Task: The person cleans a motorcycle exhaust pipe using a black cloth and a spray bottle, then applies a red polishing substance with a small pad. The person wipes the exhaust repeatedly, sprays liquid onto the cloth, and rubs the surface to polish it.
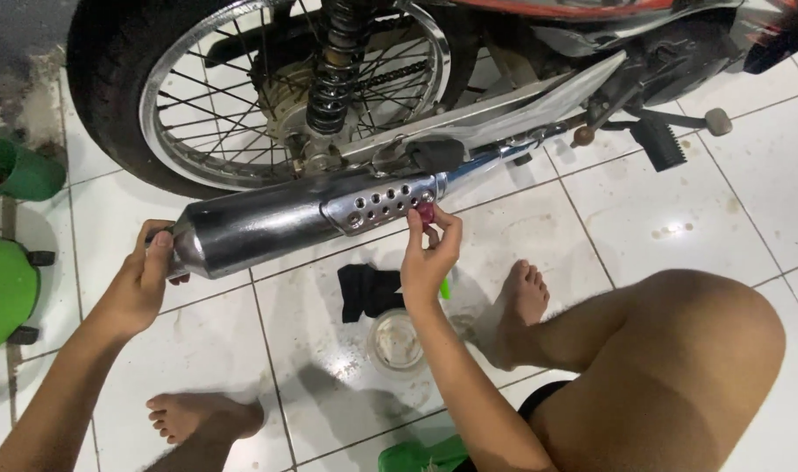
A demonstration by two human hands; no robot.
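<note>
In the head view, the rear end of a chrome exhaust pipe is being gripped by the left hand, whose fingers are being wrapped round the tail of the pipe while the thumb is being laid along its side. The pipe is being held level just below the rear wheel of a motorcycle, its front end running up toward the footrest. A small red piece is being pinched between the thumb and fingertips of the right hand, the remaining fingers being kept loosely curled; whether it is a cloth or a pad cannot be told. The red piece is being pressed against the pipe just beside the perforated heat shield.

On the white tiled floor beneath the right hand, a black cloth is lying next to a clear glass jar. Bare feet are being rested on the tiles on either side of the jar, and a bent knee is filling the lower right. A green stool is standing at the left edge.
</note>
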